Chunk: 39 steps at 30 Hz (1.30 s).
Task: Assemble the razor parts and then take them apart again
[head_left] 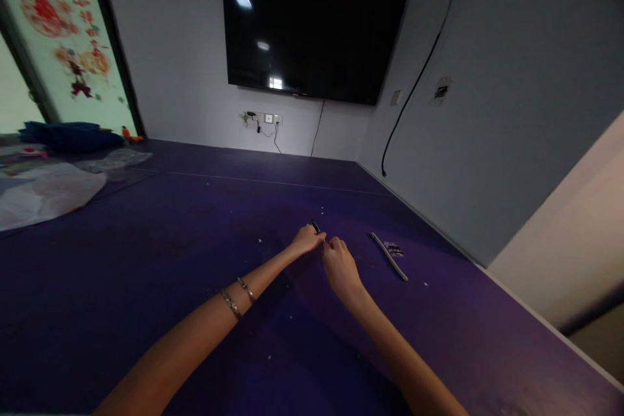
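Note:
My left hand (308, 239) is closed around a small dark object (316, 227), whose end sticks out past the fingers; its kind is too small to tell. Close on its right, my right hand (338, 264) has its fingers pinched together near the left thumb. Something thin and pale (324, 241) shows between the two hands, but I cannot make out what it is. To the right on the purple surface (195, 260) lies a long, slightly bent grey strip (389, 257). Beside the strip is a small clear packet with dark pieces (394, 249).
Crumpled clear plastic (53, 192) and a dark blue cloth bundle (71, 136) lie at the left. A black cable (414, 84) hangs down the right wall. A large television (312, 26) is mounted on the far wall. Small white scraps dot the surface.

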Each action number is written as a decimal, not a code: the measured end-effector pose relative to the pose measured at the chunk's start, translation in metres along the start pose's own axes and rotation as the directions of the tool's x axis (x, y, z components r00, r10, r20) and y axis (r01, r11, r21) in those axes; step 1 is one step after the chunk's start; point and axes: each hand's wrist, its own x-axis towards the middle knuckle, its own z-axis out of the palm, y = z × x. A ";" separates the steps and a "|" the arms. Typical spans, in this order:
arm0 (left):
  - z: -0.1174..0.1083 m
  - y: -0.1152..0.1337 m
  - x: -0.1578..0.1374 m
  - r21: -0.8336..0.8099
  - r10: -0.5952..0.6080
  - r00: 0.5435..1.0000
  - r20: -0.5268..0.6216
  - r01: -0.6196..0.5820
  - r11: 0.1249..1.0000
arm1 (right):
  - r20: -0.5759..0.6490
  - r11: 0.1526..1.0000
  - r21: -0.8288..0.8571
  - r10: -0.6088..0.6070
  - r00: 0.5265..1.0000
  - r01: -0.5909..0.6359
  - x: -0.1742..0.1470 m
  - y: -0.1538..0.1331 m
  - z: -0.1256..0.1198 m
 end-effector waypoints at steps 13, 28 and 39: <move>-0.054 -0.065 0.032 0.312 -0.112 0.987 0.116 0.071 0.947 | 0.047 0.976 0.207 0.054 0.997 -0.062 -0.015 0.037 -0.024; -0.062 -0.085 0.038 0.503 -0.126 0.988 0.084 0.067 0.862 | 0.088 0.964 0.190 0.170 0.982 -0.184 -0.032 0.095 -0.014; -0.065 -0.089 -0.007 0.451 -0.091 0.995 0.039 0.064 0.890 | 0.106 0.935 -0.008 0.354 0.929 -0.355 -0.022 0.164 -0.022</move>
